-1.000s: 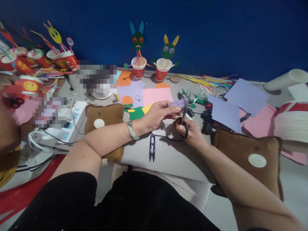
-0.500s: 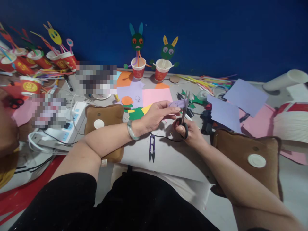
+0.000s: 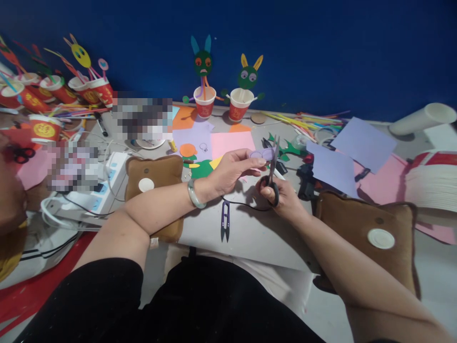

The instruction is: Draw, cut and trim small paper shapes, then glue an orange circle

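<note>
Deep blue wall (image 3: 303, 52) backs a pale grey surface (image 3: 207, 221), its far-left corner crowded with red-and-white paper cups (image 3: 102, 91). One brown, rounded-corner fabric pad (image 3: 164, 169) lies at the front edge, left of purple-handled, black-bladed snips (image 3: 223, 228). Above the surface's middle, the left hand (image 3: 232, 170) pinches a small light-purple paper piece (image 3: 267, 155) with drawn circles; the right hand (image 3: 284, 196) grips black-handled metal scissors (image 3: 274, 164), blades at the paper's right end. Square purple sheets (image 3: 364, 145) lie toward the far-right corner.
</note>
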Available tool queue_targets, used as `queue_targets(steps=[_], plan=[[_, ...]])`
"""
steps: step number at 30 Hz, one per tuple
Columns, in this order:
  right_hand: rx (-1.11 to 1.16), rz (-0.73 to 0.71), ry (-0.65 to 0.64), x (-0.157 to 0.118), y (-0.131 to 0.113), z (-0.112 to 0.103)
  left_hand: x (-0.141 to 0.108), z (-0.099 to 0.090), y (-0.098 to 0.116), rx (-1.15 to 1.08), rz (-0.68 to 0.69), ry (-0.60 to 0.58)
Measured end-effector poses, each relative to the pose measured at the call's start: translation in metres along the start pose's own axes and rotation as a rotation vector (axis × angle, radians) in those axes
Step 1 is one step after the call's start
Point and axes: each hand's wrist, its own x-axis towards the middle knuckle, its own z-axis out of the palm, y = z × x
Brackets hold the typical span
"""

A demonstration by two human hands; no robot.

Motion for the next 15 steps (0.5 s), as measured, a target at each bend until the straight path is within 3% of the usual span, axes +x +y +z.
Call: queue_targets(steps=[15], plan=[[0.001,-0.006,-0.003,0.0,0.002,0.0005,-0.0012,0.0021,0.0037,0.019,-0.008,0.004]])
